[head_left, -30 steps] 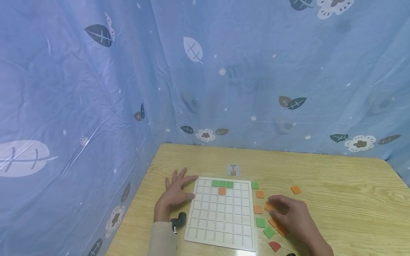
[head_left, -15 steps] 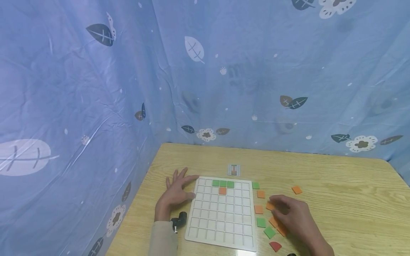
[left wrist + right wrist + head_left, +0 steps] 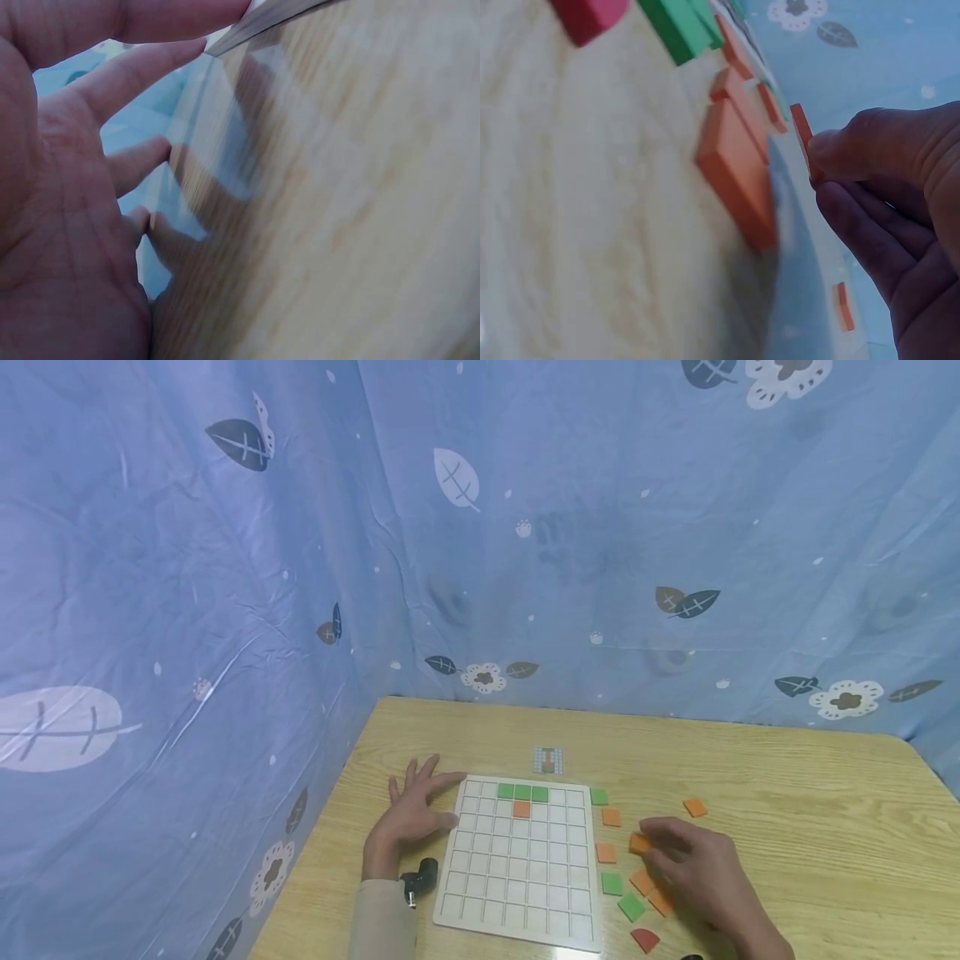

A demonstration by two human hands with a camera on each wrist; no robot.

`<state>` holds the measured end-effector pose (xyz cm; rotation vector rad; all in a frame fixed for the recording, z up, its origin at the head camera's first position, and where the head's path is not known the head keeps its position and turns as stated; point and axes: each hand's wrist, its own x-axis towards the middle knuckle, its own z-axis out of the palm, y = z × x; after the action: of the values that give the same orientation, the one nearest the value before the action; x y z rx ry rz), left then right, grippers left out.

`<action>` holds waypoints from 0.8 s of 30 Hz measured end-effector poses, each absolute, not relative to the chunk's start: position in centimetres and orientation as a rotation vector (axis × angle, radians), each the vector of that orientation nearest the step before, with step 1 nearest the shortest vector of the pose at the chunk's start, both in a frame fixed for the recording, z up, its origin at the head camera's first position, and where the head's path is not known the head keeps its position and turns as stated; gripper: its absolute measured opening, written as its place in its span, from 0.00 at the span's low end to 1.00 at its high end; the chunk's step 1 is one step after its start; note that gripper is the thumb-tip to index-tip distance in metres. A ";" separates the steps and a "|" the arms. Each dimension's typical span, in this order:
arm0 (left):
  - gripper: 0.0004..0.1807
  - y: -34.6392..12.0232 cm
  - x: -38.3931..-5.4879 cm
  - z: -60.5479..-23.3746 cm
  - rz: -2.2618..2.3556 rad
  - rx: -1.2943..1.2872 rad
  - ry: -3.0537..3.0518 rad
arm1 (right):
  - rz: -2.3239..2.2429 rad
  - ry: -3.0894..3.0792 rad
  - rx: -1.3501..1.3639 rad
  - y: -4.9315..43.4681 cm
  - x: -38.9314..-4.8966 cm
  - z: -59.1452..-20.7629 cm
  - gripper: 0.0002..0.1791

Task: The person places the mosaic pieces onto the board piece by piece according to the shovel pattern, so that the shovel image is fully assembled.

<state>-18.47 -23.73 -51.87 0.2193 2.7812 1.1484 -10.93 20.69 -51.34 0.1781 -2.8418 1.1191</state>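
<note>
My right hand (image 3: 697, 864) pinches an orange square tile (image 3: 640, 843) between thumb and fingertips, right of the board. In the right wrist view the held tile (image 3: 801, 131) stands edge-on under the thumb. A white gridded board (image 3: 495, 889) bears a row of green tiles (image 3: 522, 792) near its far edge, with one orange tile (image 3: 521, 809) below the middle one. My left hand (image 3: 411, 810) lies at the board's left edge with fingers spread, its index fingertip by the far left corner. In the left wrist view, its thumb and index finger reach the board's edge (image 3: 262, 26).
Several loose orange and green tiles (image 3: 611, 883) lie along the board's right side, with a red quarter-round piece (image 3: 645, 940) nearest me. One orange tile (image 3: 694, 807) lies farther right. A small printed card (image 3: 548, 760) sits beyond the board. Blue curtains (image 3: 570, 568) enclose the table.
My right hand has shifted slightly right, taking the pinched orange tile with it, away from the tile beside the board. The left hand stays in place.
</note>
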 end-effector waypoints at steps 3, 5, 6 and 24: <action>0.42 -23.7 -18.4 -51.8 1.143 0.221 2.784 | 1.166 -2.852 0.171 21.0 -10.9 -51.0 0.20; 0.42 -23.6 -18.4 -51.7 1.140 0.223 2.782 | 1.191 -2.859 0.164 21.1 -10.9 -50.7 0.20; 0.42 -23.6 -18.4 -51.7 1.141 0.224 2.781 | 1.202 -2.869 0.159 21.2 -10.9 -50.6 0.20; 0.42 -23.7 -18.4 -51.8 1.129 0.220 2.782 | 1.109 -2.756 0.305 20.0 -11.5 -49.0 0.18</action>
<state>-18.44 -23.67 -51.78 0.2197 2.7819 1.1290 -11.47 20.01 -49.01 0.3046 -2.7563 1.1087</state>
